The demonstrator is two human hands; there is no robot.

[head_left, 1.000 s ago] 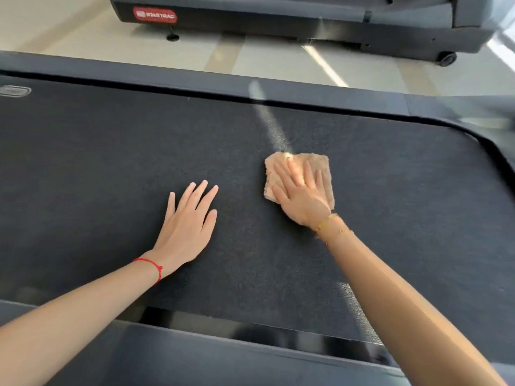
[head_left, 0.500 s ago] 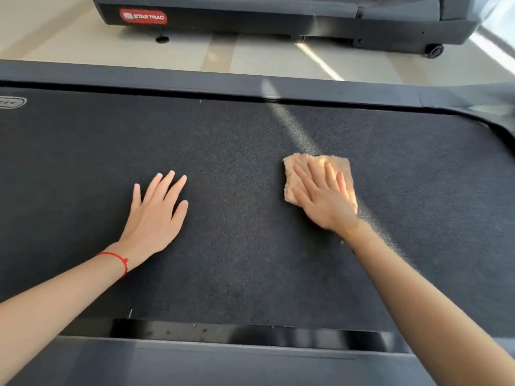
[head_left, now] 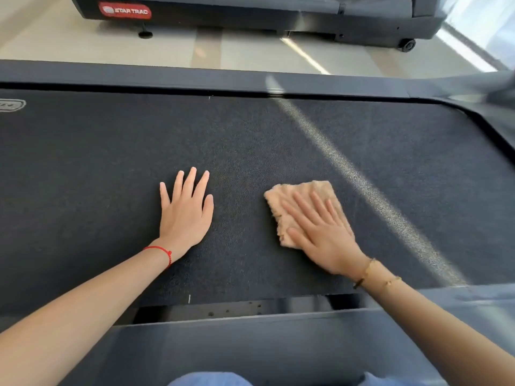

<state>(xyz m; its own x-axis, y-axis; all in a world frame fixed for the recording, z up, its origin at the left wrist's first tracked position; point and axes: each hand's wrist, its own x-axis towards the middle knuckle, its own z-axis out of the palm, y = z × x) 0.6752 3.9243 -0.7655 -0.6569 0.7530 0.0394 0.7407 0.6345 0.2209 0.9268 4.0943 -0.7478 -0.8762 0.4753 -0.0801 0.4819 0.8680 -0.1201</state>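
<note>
The cloth (head_left: 302,190) lies on the treadmill belt (head_left: 250,140), right of the belt's middle and toward its near edge, with the right hand (head_left: 323,235) flat on the cloth's near part. The left hand (head_left: 185,215) lies flat on the belt just left of its middle, equally close to the near edge. Behind the belt runs the far side rail (head_left: 139,76), then the floor (head_left: 83,43) and a second treadmill (head_left: 250,12); before the belt lies the near side rail (head_left: 250,344), under both forearms.
</note>
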